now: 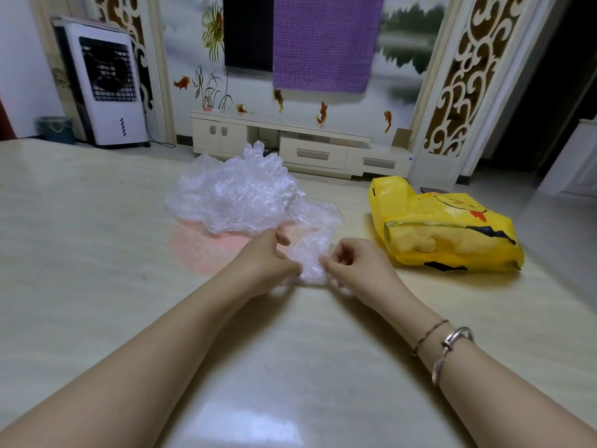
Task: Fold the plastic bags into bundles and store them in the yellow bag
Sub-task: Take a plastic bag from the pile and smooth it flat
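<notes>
Hands work at the middle of a pale, glossy tabletop (97, 253), seen from a head-worn camera looking forward and down. The left hand (268, 263) and the right hand (352, 263) face each other, fingers curled and pinching the two sides of a small, crumpled clear plastic bag (311, 257), which sits between them and looks partly gathered into a bundle, not yet tight. Just beyond the hands, farther across the table, lies a loose heap of thin transparent plastic bags (242, 195), still puffed up and unfolded; a trailing edge of it reaches toward the bag being held. To the right, well apart from the heap, a bright yellow plastic carrier bag with a cartoon print (452, 234) lies on its side, its mouth facing left; something pale shows inside, though what it is cannot be told. Judging by the size of the heap, most of the folding remains, and the bundle in hand has yet to go into the yellow bag.
</notes>
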{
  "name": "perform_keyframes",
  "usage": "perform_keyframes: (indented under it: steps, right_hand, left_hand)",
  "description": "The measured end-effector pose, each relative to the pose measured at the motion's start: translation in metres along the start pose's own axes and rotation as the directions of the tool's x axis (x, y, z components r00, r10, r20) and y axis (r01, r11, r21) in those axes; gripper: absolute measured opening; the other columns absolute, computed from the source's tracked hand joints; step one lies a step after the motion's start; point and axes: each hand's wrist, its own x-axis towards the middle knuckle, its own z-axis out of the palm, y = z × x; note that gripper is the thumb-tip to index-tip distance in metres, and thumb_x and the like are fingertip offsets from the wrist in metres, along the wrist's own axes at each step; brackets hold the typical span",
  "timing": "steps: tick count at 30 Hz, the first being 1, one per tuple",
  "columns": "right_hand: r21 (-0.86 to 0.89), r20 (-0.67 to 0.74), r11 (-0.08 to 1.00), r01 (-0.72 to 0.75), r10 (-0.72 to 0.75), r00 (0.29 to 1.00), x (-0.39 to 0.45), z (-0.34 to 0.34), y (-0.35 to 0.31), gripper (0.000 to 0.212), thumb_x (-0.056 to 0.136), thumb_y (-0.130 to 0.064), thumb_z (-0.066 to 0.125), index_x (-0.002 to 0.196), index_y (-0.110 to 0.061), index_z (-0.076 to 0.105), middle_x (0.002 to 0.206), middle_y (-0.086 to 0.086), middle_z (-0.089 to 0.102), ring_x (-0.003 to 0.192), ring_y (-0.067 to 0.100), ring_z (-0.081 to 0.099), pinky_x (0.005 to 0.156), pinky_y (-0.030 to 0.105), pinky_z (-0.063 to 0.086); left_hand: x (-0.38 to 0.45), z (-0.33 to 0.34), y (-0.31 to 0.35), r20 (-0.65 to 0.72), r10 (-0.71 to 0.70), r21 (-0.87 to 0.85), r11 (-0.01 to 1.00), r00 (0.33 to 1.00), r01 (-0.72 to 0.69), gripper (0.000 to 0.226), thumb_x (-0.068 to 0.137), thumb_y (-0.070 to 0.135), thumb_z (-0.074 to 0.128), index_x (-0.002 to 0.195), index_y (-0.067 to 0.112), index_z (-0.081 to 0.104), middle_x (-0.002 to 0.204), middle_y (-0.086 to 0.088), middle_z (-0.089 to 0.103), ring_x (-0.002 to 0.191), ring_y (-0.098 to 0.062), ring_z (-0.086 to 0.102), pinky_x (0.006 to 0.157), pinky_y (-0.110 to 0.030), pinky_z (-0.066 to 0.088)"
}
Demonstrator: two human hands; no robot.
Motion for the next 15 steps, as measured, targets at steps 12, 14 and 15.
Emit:
perform_keyframes:
  steps: [12, 14, 15]
  right_hand:
    - [-0.197, 0.276, 0.895, 0.401, -0.341, 0.899, -0.017, -0.012, -0.004, 0.047, 0.072, -0.047, 0.045, 0.115, -0.032, 0.056, 0.114, -0.020, 0.053, 0.111, 0.009, 0.040, 0.100, 0.030, 0.036]
    - [-0.201, 0.293, 0.910, 0.362, -0.296, 0.909, -0.016, -0.011, -0.003, 0.045, 0.071, -0.048, 0.046, 0.113, -0.034, 0.056, 0.111, -0.020, 0.056, 0.108, 0.005, 0.040, 0.098, 0.032, 0.038]
    - [-0.185, 0.285, 0.920, 0.345, -0.286, 0.915, -0.016, -0.010, -0.003, 0.040, 0.073, -0.044, 0.049, 0.111, -0.035, 0.056, 0.109, -0.019, 0.058, 0.105, 0.004, 0.041, 0.096, 0.031, 0.038]
  left_hand:
    - [0.001, -0.003, 0.000, -0.032, -0.048, -0.092, 0.995, 0.998, 0.045, 0.053, 0.081, 0.018, 0.072, 0.128, 0.017, 0.048, 0.099, -0.009, 0.069, 0.060, -0.014, 0.057, 0.053, -0.022, 0.041]
    - [0.002, -0.008, -0.001, -0.015, -0.068, -0.162, 0.985, 0.998, 0.064, 0.051, 0.080, 0.020, 0.075, 0.125, 0.018, 0.051, 0.086, -0.006, 0.067, 0.062, -0.014, 0.059, 0.057, -0.024, 0.045]
    - [0.002, -0.010, 0.000, 0.001, -0.073, -0.196, 0.978, 0.997, 0.072, 0.051, 0.079, 0.021, 0.076, 0.124, 0.019, 0.053, 0.079, -0.004, 0.063, 0.063, -0.013, 0.059, 0.060, -0.025, 0.047]
